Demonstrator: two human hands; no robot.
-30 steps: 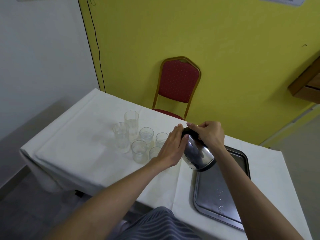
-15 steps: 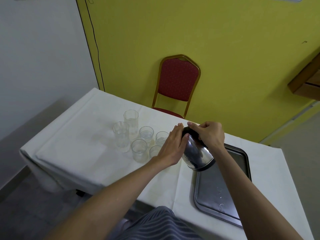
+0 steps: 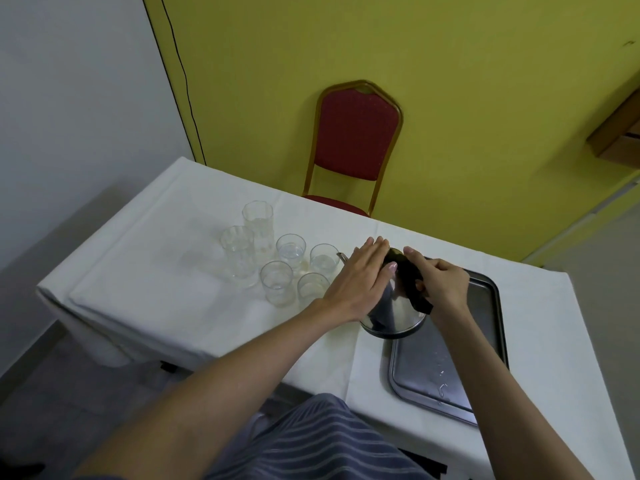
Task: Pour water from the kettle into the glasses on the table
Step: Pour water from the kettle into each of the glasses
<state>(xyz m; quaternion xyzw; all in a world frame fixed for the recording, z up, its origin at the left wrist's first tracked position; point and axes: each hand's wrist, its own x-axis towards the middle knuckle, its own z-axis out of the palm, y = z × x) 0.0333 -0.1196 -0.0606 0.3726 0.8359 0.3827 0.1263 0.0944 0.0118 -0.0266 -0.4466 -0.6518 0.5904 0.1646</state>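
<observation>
A steel kettle with a black handle is tilted left, its spout over the short glass at the right of the cluster. My right hand grips the black handle. My left hand lies flat against the kettle's lid and left side, fingers together. Two tall glasses stand at the back left, with short glasses in front of them. Water shows in several glasses.
The table carries a white cloth. A metal tray with a few water drops lies at the right, under the kettle's base edge. A red chair stands behind the table against the yellow wall.
The kettle has tipped less steeply and its base has dropped toward the tray's left edge. Both hands stay on it.
</observation>
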